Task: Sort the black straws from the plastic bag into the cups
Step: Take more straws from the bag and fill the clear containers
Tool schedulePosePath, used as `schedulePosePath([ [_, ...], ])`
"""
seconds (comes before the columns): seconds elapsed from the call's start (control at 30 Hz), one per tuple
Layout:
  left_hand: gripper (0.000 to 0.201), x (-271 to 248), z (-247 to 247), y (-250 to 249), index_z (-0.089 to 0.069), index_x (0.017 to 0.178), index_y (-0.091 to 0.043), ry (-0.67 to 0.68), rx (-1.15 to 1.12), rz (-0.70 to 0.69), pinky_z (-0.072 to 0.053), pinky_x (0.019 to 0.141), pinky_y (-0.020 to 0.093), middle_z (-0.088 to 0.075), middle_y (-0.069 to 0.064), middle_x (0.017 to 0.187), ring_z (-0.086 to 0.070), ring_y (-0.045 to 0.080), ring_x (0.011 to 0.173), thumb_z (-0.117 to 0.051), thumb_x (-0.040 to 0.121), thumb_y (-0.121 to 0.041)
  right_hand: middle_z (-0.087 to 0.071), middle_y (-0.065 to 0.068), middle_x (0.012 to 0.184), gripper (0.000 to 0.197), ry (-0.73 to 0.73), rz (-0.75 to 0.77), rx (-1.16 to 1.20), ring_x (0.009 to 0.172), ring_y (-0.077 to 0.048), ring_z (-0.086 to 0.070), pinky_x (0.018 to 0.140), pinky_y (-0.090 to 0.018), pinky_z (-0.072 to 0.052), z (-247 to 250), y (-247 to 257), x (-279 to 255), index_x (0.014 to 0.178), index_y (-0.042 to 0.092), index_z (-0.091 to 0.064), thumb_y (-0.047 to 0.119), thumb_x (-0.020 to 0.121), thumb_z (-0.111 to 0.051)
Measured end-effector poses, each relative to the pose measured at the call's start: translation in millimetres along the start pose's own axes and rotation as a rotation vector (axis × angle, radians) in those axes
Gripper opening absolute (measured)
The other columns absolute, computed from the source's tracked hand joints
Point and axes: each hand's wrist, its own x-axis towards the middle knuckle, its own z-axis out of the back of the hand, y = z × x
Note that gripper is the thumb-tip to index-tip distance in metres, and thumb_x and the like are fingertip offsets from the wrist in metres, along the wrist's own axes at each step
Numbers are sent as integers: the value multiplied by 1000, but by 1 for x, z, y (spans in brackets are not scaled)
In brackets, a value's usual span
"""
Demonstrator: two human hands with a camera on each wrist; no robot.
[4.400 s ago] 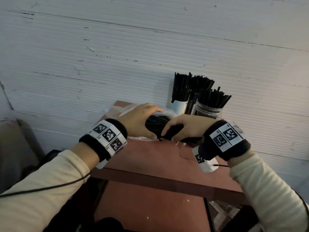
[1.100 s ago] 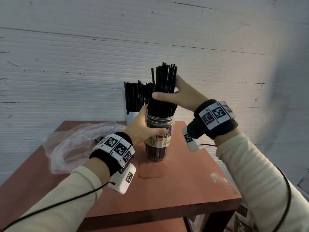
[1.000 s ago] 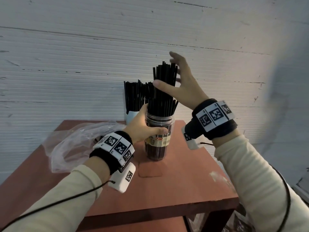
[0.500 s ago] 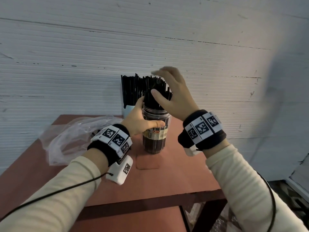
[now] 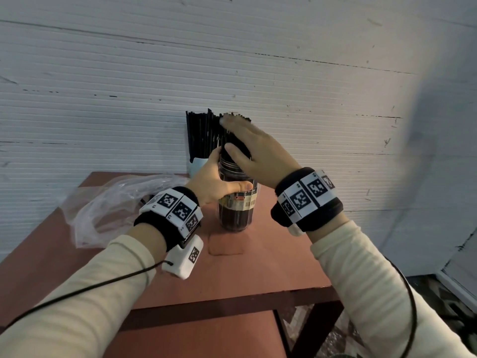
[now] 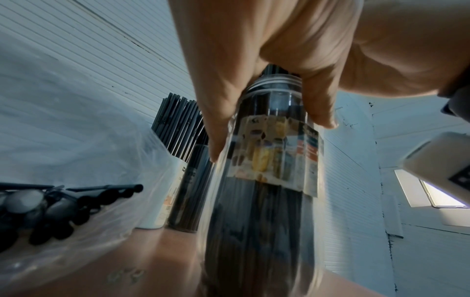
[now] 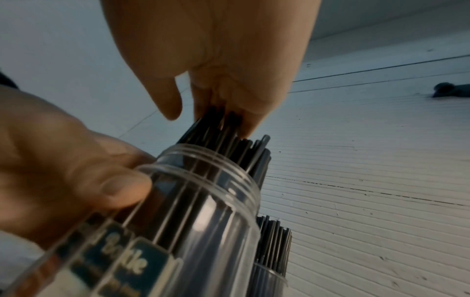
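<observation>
Wrapped around the clear jar (image 5: 236, 202) just below its threaded rim, the left hand (image 5: 215, 180) grips it with thumb across the front and fingers behind, keeping it upright on the red table (image 5: 271, 267). The right hand (image 5: 260, 153) lies flat and relaxed on top of the black straws (image 7: 229, 140) standing in that jar, fingers straight and pressing on their upper ends; it holds nothing. Those straws run vertically, long axis in line with the jar, tips protruding above the rim directly under the right palm, so any further seating looks like a straight downward push, with the left hand bracing the jar against tipping. Behind the jar, toward the wall, stand a white cup (image 5: 197, 164) and another clear container (image 6: 189, 191), both packed with straws. To the left of the jar lies the crumpled plastic bag (image 5: 108, 202), with more straws (image 6: 76, 203) visible inside it in the left wrist view, so the sorting seems unfinished. Beyond the jar rises a ribbed white wall (image 5: 258, 60).
</observation>
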Motion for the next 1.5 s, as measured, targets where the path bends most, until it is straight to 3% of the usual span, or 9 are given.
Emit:
schedulePosePath([
  [0.27, 105, 1, 1, -2, -23, 147, -21, 68, 7, 20, -43, 107, 41, -54, 0, 136, -53, 12, 124, -89, 65, -22, -41, -1, 148, 46, 26, -52, -14, 134, -14, -40, 112, -24, -30, 3, 0, -2, 142, 13, -44, 29, 99, -47],
  [0.4, 122, -9, 12, -7, 8, 154, -21, 89, 151, 93, -21, 112, 24, -12, -9, 158, -17, 7, 143, -83, 72, -19, -43, -1, 147, 45, -8, -60, -3, 137, -15, -36, 112, -20, -23, 1, 4, -3, 139, 13, -48, 31, 98, -49],
  [0.6, 52, -36, 69, -9, -49, 133, -29, -177, 320, -12, -40, 106, 33, -55, -4, 129, -49, 14, 124, -62, 86, -10, -61, -2, 109, 22, -292, 76, 179, 100, -12, -56, 88, -17, -43, -16, 42, 3, 108, 8, -64, 11, 90, -54],
  [0.77, 28, -64, 124, -8, -64, 99, -36, -279, 508, -42, -45, 94, 33, -61, -11, 118, -54, 11, 111, -61, 84, -13, -69, 0, 84, 23, 84, -114, 322, 76, -13, -60, 71, -24, -49, -56, 74, 11, 86, 10, -71, 5, 84, -48],
  [0.97, 35, -93, 174, 9, -69, 104, -29, -17, 653, 198, -32, 97, 21, -54, -5, 133, -45, 16, 130, -69, 81, -3, -66, -12, 113, 36, 691, -133, 40, 105, -29, -59, 91, -36, -45, -111, 89, 21, 111, 3, -66, 25, 100, -39],
  [1.07, 51, -100, 181, 14, -65, 117, -27, 50, 693, 265, -40, 70, 7, -47, -5, 140, -47, 28, 128, -58, 82, 9, -52, -14, 138, 45, 899, -165, -21, 127, -30, -47, 107, -35, -35, -131, 90, 26, 134, 5, -52, 34, 103, -36],
  [1.17, 62, -100, 184, 21, -62, 118, -35, 46, 690, 258, -48, 86, 25, -43, -1, 148, -42, 20, 133, -49, 82, 14, -27, -9, 156, 54, 916, -152, -142, 144, -33, -19, 116, -41, -15, -143, 86, 29, 148, 11, -33, 40, 103, -34],
  [1.27, 62, -98, 186, 26, -64, 121, -29, -55, 653, 224, -44, 85, 26, -49, 4, 143, -43, 16, 131, -45, 82, 16, -21, -7, 159, 60, 805, -186, -178, 145, -31, -19, 117, -42, -15, -152, 79, 34, 151, 16, -27, 47, 100, -35],
  [1.5, 61, -89, 187, 33, -64, 119, -27, -126, 542, 138, -41, 93, 20, -58, -6, 132, -51, 10, 123, -46, 83, 18, -63, -9, 124, 53, 804, -360, -164, 113, -26, -57, 102, -36, -42, -165, 64, 52, 122, 11, -60, 53, 97, -38],
])
